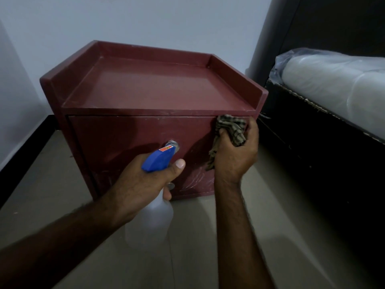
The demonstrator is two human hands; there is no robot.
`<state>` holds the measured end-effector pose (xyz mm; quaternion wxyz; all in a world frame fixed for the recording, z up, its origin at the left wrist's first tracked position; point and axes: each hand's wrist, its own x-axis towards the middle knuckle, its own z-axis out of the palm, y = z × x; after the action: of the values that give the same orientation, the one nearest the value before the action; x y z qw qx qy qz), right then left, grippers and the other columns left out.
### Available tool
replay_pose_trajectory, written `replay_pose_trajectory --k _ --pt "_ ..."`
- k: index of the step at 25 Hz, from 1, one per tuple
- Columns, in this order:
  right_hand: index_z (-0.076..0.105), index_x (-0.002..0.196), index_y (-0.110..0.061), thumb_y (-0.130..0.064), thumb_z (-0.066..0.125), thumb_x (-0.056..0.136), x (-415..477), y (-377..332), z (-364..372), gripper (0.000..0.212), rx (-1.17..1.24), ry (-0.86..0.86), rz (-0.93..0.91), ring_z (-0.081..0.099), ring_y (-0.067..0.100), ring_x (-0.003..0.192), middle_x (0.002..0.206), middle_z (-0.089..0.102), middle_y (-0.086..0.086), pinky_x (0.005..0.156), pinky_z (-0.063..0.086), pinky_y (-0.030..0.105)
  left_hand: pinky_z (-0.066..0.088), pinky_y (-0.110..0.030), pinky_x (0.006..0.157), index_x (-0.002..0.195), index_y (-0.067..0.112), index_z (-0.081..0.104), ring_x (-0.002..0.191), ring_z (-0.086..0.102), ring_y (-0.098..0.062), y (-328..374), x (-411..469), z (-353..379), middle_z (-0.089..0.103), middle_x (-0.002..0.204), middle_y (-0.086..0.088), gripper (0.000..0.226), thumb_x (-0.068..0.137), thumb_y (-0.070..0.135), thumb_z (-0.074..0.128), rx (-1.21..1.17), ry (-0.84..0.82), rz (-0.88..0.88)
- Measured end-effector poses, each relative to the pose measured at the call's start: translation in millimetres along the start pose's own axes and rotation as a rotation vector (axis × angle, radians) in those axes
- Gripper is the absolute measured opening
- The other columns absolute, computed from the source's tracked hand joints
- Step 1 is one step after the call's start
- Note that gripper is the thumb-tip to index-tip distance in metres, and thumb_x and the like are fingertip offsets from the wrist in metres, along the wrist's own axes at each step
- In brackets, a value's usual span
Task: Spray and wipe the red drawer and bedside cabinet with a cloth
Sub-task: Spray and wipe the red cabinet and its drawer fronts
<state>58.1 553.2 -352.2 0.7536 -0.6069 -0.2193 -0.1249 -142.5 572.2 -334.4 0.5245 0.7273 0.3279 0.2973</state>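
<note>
Your right hand point(233, 151) bunches the soft checked cloth point(230, 127) against the red drawer point(129, 147) at 2 o'clock; your left hand point(143, 180) grips the light spray bottle point(155, 211) by its neck.

Cabinet point(154, 88) against wall point(166, 19), bed point(333, 105) to its right, drawer point(133, 151) in cabinet's front, knob point(174, 144) on drawer

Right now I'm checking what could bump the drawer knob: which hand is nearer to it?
Left. The left hand holds the spray bottle just below the drawer knob, nozzle almost touching it. The right hand presses the cloth against the drawer's upper right corner.
</note>
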Motion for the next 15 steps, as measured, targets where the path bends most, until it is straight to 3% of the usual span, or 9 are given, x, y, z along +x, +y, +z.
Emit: replay_pose_trajectory --k 3,6,9,15 --pt "0.062 0.141 -0.026 -0.012 0.083 0.077 -1 -1 1 0.068 -0.008 -0.001 0.008 0.068 -0.004 0.101 0.116 0.072 -0.016 0.094 0.055 0.019 0.048 -0.031 0.076 0.079 0.021 0.064 0.060 0.067 -0.022 0 -1 -1 0.066 0.061 -0.021 0.033 0.092 0.050 0.066 -0.010 -0.003 -0.005" --pt "0.060 0.144 -0.026 -0.012 0.084 0.079 -17 -4 10 0.071 -0.006 -0.102 -0.019 0.068 -0.005 0.106 0.120 0.070 -0.019 0.094 0.051 0.013 0.052 -0.038 0.080 0.080 0.006 0.063 0.063 0.069 -0.022 -1 0 1 0.068 0.060 -0.016 0.049 0.090 0.053 0.065 0.018 -0.009 -0.011" --pt "0.060 0.145 -0.025 -0.011 0.085 0.080 -24 -2 11 0.071 -0.006 -0.189 -0.053 0.069 -0.006 0.105 0.116 0.071 -0.022 0.094 0.053 0.015 0.053 -0.041 0.082 0.079 0.005 0.063 0.065 0.069 -0.025 -1 -1 2 0.069 0.060 -0.015 0.051 0.090 0.055 0.064 0.046 -0.015 -0.015" --pt "0.063 0.142 -0.023 -0.008 0.084 0.078 -11 5 5 0.069 0.013 -0.076 -0.032 0.069 -0.003 0.106 0.121 0.072 -0.013 0.097 0.053 0.018 0.050 -0.039 0.075 0.079 0.001 0.060 0.058 0.065 -0.020 2 -2 -2 0.066 0.062 -0.022 0.056 0.088 0.056 0.066 0.029 0.007 -0.013"
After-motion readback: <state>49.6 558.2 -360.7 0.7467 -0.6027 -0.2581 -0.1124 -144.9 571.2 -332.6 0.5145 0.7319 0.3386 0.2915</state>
